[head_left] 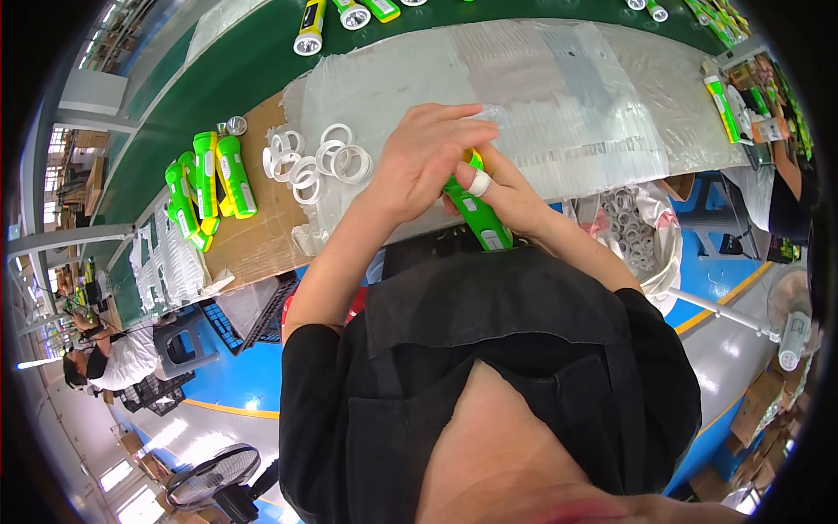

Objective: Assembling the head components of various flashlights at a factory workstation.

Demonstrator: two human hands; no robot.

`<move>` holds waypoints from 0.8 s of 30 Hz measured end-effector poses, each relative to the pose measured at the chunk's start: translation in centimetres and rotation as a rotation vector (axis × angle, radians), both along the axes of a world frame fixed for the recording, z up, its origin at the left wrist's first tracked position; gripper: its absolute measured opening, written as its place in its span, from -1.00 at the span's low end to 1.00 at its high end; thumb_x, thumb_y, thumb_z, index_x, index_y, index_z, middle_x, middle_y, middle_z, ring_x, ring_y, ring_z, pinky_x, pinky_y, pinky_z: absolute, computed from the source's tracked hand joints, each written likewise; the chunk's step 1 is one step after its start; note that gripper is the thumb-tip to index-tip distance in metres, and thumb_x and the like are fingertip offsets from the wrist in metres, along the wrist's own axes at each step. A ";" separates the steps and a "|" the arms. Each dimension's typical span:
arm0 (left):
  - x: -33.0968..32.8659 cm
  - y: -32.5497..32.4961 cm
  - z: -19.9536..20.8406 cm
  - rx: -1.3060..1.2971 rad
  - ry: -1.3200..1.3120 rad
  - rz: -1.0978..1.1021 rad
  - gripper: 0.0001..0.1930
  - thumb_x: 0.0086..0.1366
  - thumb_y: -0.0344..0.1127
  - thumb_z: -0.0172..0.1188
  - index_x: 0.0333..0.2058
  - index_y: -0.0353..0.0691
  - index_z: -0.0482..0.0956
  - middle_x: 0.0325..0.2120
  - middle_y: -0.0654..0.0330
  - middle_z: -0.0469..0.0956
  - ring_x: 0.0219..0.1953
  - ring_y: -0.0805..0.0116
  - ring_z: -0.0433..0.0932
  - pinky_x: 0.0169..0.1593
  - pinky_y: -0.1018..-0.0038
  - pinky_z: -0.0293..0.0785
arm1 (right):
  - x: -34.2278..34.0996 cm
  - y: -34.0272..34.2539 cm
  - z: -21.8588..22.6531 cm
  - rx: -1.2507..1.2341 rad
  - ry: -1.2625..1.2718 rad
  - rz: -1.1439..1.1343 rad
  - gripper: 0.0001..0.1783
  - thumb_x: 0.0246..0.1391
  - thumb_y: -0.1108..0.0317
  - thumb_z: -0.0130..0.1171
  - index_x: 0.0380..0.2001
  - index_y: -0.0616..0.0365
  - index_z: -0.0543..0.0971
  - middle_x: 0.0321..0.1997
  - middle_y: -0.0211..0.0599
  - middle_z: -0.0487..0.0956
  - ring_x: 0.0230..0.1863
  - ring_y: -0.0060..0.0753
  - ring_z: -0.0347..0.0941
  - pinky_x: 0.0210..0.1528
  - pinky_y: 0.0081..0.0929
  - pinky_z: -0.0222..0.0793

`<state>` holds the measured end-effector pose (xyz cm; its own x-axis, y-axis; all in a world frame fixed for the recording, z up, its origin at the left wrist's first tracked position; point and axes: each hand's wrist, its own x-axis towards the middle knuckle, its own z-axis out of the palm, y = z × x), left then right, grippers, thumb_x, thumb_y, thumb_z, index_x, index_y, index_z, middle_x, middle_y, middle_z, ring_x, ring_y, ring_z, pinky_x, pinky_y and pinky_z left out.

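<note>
A green and yellow flashlight (485, 225) is held in front of my chest, its tail end toward me. My right hand (506, 194) is wrapped round its body, and a white band circles one finger. My left hand (428, 157) lies over the head end, fingers long and bent across it, covering most of that end. A clear, shiny round edge (494, 113) shows just past the left fingertips. Left of my hands, several white rings (305, 166) lie loose on the table. Farther left, several green and yellow flashlights (206, 179) are grouped together.
Plastic sheeting (559, 96) covers the green table (244, 61), with cardboard (262, 227) at left. More flashlights (310, 31) lie along the far side. A sack of rings (630, 231) hangs below at right. A person (122, 358) sits far left; another's arm (786, 166) shows at right.
</note>
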<state>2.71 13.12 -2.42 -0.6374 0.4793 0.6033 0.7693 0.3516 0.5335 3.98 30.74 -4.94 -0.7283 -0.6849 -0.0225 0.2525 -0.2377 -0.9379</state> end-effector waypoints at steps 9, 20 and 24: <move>-2.4 3.1 -4.1 0.223 -0.271 0.042 -0.59 0.37 -0.14 0.02 0.09 -0.25 0.44 0.07 0.05 0.47 0.12 -0.02 0.41 0.13 0.19 0.31 | -0.7 3.2 0.0 -0.111 -0.090 -0.364 -0.45 0.25 -0.03 0.01 0.12 0.14 0.32 -0.33 -0.16 0.51 -0.39 -0.37 0.47 -0.35 -0.45 0.38; -4.3 2.7 -6.5 -0.024 -0.190 0.343 -0.51 0.22 -0.19 0.27 0.10 -0.22 0.48 -0.09 0.06 0.49 -0.05 0.18 0.44 -0.01 0.33 0.39 | -1.7 5.0 -0.1 -0.060 -0.088 -0.444 -0.45 0.26 -0.03 0.00 0.11 0.17 0.33 -0.37 -0.17 0.50 -0.44 -0.38 0.45 -0.39 -0.46 0.36; -1.2 2.2 -2.2 0.218 -0.205 0.176 -0.55 0.27 -0.24 0.20 0.13 -0.17 0.47 -0.12 0.10 0.44 -0.01 0.20 0.36 0.05 0.31 0.32 | -2.1 3.5 1.0 -0.072 -0.075 -0.261 -0.55 0.26 0.13 0.07 0.09 0.16 0.36 -0.34 -0.20 0.54 -0.42 -0.44 0.48 -0.37 -0.48 0.40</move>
